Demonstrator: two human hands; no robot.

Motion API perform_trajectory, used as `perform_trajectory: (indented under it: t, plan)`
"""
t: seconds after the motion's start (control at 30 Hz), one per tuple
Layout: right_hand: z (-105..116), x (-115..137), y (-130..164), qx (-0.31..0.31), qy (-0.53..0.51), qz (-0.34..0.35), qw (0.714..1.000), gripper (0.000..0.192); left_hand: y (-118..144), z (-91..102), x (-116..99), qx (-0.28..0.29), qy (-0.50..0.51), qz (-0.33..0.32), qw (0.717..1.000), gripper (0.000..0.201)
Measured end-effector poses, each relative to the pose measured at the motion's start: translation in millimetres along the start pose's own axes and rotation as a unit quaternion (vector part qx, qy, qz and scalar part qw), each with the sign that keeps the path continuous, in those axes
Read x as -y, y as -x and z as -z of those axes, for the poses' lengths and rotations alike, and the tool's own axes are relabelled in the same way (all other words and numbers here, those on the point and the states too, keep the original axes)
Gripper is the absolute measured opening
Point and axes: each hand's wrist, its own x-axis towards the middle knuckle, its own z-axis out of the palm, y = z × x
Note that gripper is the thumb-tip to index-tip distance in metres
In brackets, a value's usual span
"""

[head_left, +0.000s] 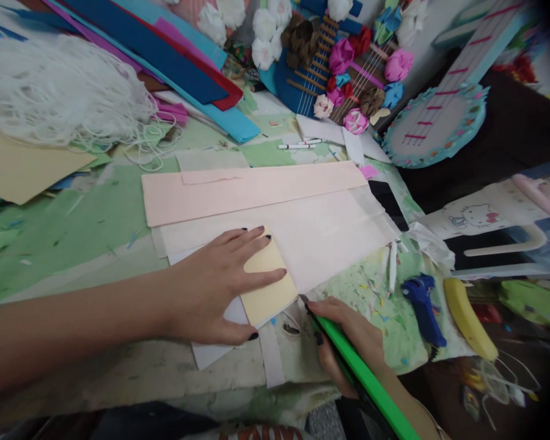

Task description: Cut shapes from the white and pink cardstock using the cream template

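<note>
1. Your left hand [215,284] lay flat and open, fingers spread, pressing down on a small cream-yellow card [268,287]; it gripped nothing, only held the card in place with palm and fingers.
2. The cream-yellow card rested on a white sheet [321,235], near that sheet's lower left corner, with the card's right edge and lower corner clear of your fingers.
3. Your right hand [348,342] was closed around a green pen-like tool [362,373], and the tool's dark tip [305,300] sat just at the card's lower right corner, touching or almost touching it; I could not tell which.
4. The white sheet lay partly under a long pale pink strip of paper [252,189], which ran across the table above your left hand.
5. A narrow white paper strip [272,357] lay just below the card, reaching toward the table's near edge.
6. To the right of your right hand, a blue glue gun [424,305] lay on the speckled green table cover [371,293], with a yellow curved object [467,318] just beside it.
7. Well apart from your hands, at the far left, sat a heap of white string [59,91], and beside it long folded sheets of blue, red and purple paper [178,67].
8. At the far edge stood a blue guitar-shaped craft [311,79] covered in paper flowers, with a pale round one [433,125] to its right.
9. White marker pens [297,145] lay just beyond the pink strip.
</note>
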Motion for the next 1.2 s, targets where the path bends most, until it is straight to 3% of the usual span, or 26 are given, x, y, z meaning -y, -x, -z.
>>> perform_trajectory:
  t: [0.37, 0.93, 1.1, 1.2]
  plan:
    - [6, -1, 1, 0.032, 0.006, 0.006, 0.999, 0.039, 0, 0.3, 0, -0.001, -0.003, 0.000, 1.000, 0.078]
    - [0, 3, 3, -0.005, -0.008, -0.021, 1.000, 0.038, 1, -0.9, 1, -0.001, 0.000, 0.001, 1.000, 0.078]
    - [10, 0, 0, 0.043, -0.022, 0.000, 0.999, 0.044, 1, -1.1, 0, 0.000, 0.000, 0.002, 1.000, 0.078]
    - [20, -2, -9, 0.022, -0.067, -0.004, 0.998, 0.040, 3, -2.9, -3, -0.001, -0.002, 0.002, 1.000, 0.080]
